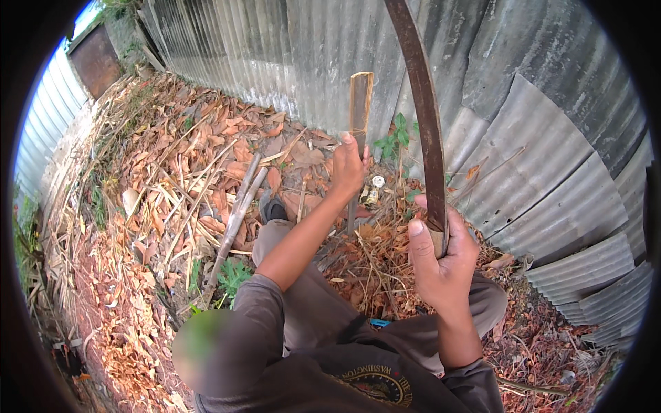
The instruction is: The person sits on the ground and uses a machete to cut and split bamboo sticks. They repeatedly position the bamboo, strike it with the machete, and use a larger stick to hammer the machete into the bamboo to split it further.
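A split bamboo piece [360, 103] stands nearly upright, with my left hand [350, 166] closed around its middle. Its lower end reaches down toward the leaf-covered ground. My right hand [446, 261] grips the short handle of a machete [428, 117], whose long, dark, slightly curved blade points upward and runs out of the top of the view. The blade is to the right of the bamboo, apart from it. Most of the handle is hidden by my fingers.
Corrugated metal sheets [551, 158] form a fence ahead and to the right. Grey bamboo lengths [237, 213] lie left of my leg among dry brown leaves [172, 148]. A small container with a white top [376, 183] and a green plant [389, 143] are near the fence.
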